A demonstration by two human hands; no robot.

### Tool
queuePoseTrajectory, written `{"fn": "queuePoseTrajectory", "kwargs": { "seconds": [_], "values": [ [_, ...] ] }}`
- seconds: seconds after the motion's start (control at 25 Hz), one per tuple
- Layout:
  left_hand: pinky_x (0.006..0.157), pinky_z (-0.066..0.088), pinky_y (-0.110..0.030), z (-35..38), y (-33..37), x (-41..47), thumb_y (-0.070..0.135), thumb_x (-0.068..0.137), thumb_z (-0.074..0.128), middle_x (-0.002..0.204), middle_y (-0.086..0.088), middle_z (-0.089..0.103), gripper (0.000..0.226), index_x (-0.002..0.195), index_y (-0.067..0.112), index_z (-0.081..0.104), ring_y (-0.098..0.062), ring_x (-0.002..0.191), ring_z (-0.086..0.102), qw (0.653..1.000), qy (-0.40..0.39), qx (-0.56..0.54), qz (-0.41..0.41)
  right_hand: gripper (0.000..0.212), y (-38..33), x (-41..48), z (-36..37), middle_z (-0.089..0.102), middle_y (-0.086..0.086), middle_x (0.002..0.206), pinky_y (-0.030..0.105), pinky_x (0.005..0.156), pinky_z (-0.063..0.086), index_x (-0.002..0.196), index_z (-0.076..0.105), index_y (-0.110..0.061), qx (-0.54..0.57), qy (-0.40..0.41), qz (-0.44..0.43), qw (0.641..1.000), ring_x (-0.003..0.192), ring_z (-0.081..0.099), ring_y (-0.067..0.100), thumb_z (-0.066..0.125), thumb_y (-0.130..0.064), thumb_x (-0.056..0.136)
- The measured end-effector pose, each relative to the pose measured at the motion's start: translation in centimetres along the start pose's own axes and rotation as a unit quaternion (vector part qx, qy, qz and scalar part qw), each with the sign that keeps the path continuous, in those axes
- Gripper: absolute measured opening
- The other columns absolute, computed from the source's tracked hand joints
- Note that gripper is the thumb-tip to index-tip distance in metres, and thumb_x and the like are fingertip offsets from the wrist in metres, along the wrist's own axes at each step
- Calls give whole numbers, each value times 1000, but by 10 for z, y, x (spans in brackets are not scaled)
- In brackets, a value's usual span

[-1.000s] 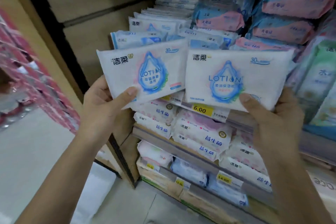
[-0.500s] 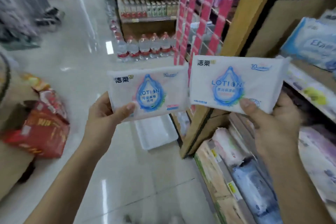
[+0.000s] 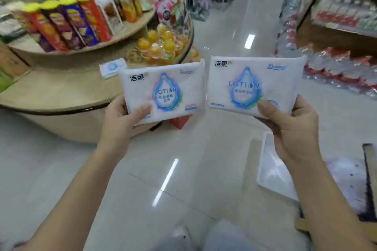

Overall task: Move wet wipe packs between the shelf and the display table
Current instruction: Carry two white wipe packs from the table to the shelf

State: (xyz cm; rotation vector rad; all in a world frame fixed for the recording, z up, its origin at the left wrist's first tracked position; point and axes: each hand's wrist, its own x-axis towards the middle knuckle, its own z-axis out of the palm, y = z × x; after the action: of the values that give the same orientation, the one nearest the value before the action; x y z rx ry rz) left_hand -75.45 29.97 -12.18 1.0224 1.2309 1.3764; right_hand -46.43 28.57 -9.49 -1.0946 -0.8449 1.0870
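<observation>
Left hand (image 3: 120, 126) pinches left wipe pack (image 3: 163, 91), right hand (image 3: 293, 126) right wipe pack (image 3: 255, 85); display table (image 3: 61, 91) edge perhaps close at ten o'clock; floor (image 3: 183, 169) open.

this is a shop, a supermarket or grocery by the look of it. a round tiered table (image 3: 61, 91) in pale wood carries goods set out for sale: tall crisp tubes (image 3: 67, 24) with yellow lids in a row on an upper tier, and clear jelly cups (image 3: 157, 47) of orange fruit heaped below them. to the right, shelves (image 3: 344, 24) are packed with rows of products, with shrink-wrapped bottles (image 3: 334, 67) stacked at their foot. a glossy tiled floor (image 3: 183, 169) runs between as an aisle.
</observation>
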Motion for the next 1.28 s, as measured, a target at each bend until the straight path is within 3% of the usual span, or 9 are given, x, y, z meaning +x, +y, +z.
{"fn": "queuePoseTrajectory", "kwargs": {
  "seconds": [0.24, 0.4, 0.56, 0.76, 1.0, 1.08, 1.2, 1.28],
  "values": [
    [80, 57, -29, -97, -17, 62, 6, 76, 67, 98, 3, 74, 30, 105, 16, 65, -18, 95, 69, 990, 143, 9, -16, 35, 66, 87, 126, 75, 1, 93, 34, 70, 59, 98, 66, -12, -11, -121, 67, 990, 91, 71, 23, 72, -9, 64],
    [83, 55, -37, -139, -34, 118, 14, 72, 70, 97, 3, 74, 29, 100, 20, 66, -20, 95, 68, 973, 224, 16, -49, 47, 107, 160, 203, 73, 5, 104, 37, 76, 59, 111, 64, -7, -31, -184, 110, 976, 99, 69, 25, 73, -10, 65],
    [86, 52, -44, -171, -51, 179, 22, 71, 68, 98, 2, 74, 31, 102, 20, 65, -20, 93, 68, 956, 275, -2, -103, 45, 146, 226, 271, 72, 6, 110, 35, 76, 59, 116, 62, -5, -55, -234, 163, 957, 102, 68, 24, 71, -6, 72],
    [87, 52, -46, -226, -81, 263, 7, 83, 67, 100, -2, 72, 22, 101, 19, 64, -22, 92, 67, 944, 291, -18, -157, 46, 205, 279, 348, 70, 9, 112, 37, 81, 58, 118, 61, -3, -79, -234, 225, 942, 104, 67, 25, 70, -4, 73],
    [82, 54, -32, -308, -138, 384, 4, 87, 63, 108, -8, 69, 24, 109, 13, 61, -24, 98, 66, 951, 214, 4, -223, 41, 289, 316, 425, 72, 11, 106, 39, 73, 58, 109, 63, -6, -109, -165, 307, 931, 89, 72, 23, 72, -8, 69],
    [83, 55, -34, -321, -164, 414, 4, 87, 63, 111, -12, 68, 28, 114, 11, 59, -27, 99, 66, 948, 182, 10, -262, 34, 316, 327, 437, 72, 12, 106, 46, 75, 56, 108, 63, -8, -130, -152, 334, 921, 87, 72, 25, 70, -5, 75],
    [82, 54, -35, -324, -204, 447, 8, 87, 64, 115, -12, 67, 31, 117, 8, 58, -24, 98, 66, 941, 143, 24, -307, 34, 354, 344, 444, 71, 14, 108, 64, 83, 50, 112, 61, -5, -162, -140, 361, 908, 99, 67, 38, 70, -6, 79],
    [78, 53, -30, -321, -224, 458, 13, 88, 65, 113, -7, 68, 27, 115, 12, 59, -18, 94, 67, 935, 131, 31, -327, 37, 377, 353, 445, 70, 14, 111, 54, 81, 56, 117, 60, -2, -173, -134, 379, 899, 102, 67, 35, 69, -5, 81]
  ]
}}
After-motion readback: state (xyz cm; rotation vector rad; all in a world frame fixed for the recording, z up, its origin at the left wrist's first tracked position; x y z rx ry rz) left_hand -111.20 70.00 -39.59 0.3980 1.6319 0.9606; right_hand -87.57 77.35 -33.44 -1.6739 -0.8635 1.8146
